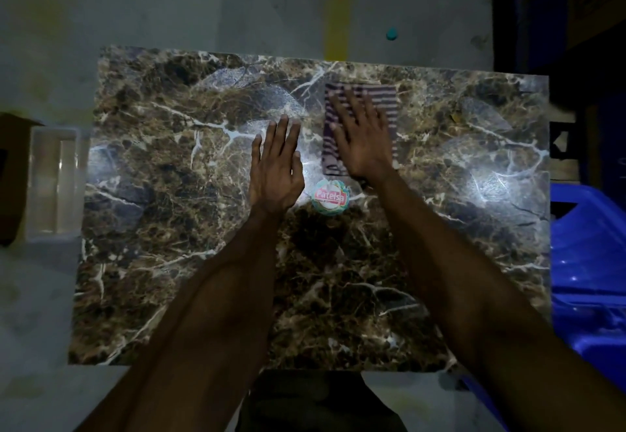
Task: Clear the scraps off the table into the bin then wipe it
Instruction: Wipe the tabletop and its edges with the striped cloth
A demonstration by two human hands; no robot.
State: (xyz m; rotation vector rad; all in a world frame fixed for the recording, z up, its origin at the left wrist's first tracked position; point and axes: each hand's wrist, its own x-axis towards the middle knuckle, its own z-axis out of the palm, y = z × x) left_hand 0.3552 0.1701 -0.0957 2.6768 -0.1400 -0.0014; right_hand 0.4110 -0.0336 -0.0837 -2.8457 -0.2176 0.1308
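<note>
A dark brown marble-patterned table [169, 228] fills the view. On its far middle lies a folded striped cloth [388, 106], and my right hand [362, 140] presses flat on it with straight, spread fingers. My left hand [276, 167] lies flat on the bare tabletop just left of the cloth, fingers straight and together. A round sticker [330, 197] with red lettering sits on the table between my two wrists. A small yellowish scrap [455, 116] lies towards the far right of the table.
A clear plastic bin [54, 180] stands on the floor off the table's left edge, beside a brown cardboard box [13, 177]. A blue plastic crate [589, 262] sits to the right. A small teal object [392, 34] lies on the floor beyond the table.
</note>
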